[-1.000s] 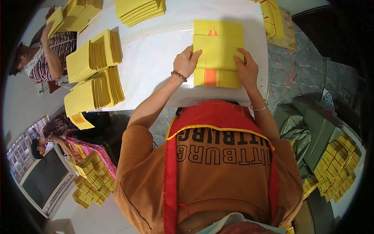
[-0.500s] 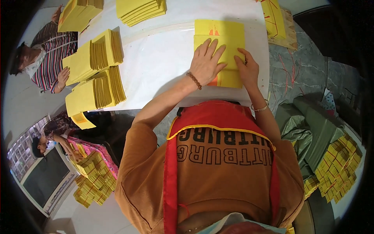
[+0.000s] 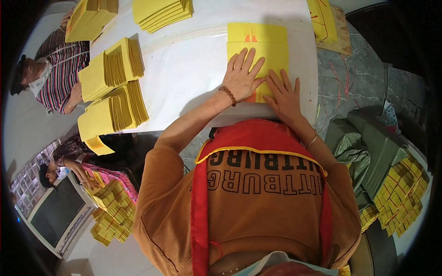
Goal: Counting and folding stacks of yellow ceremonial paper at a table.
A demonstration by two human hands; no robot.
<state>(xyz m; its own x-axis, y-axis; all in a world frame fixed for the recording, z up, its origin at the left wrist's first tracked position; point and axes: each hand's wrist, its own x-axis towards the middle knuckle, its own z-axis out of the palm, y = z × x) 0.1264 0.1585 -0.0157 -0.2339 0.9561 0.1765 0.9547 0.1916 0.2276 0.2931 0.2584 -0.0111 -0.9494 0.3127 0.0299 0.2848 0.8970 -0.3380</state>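
Note:
A yellow folded paper sheet (image 3: 274, 53) with small red-orange print lies near the right end of the white table. My left hand (image 3: 242, 73) rests flat on its middle, fingers spread and pointing away from me; a beaded bracelet circles that wrist. Lower down, my right hand (image 3: 284, 94) lies with outstretched fingers over the sheet's near right corner, its thumb beside the left hand. Neither hand grips anything. Part of an orange patch shows between the hands; the paper under my palms is hidden.
Stacks of folded yellow paper (image 3: 110, 69) line the white table's (image 3: 184, 60) left side, another stack (image 3: 163, 14) the far side. A co-worker in stripes (image 3: 55, 83) stands left; another person (image 3: 69, 158) works behind. Yellow bundles (image 3: 400, 195) are piled at the lower right, near green sheeting (image 3: 368, 142).
My right hand has moved from the sheet's right edge down onto its near right corner and flattened out. The left hand stays nearly in place.

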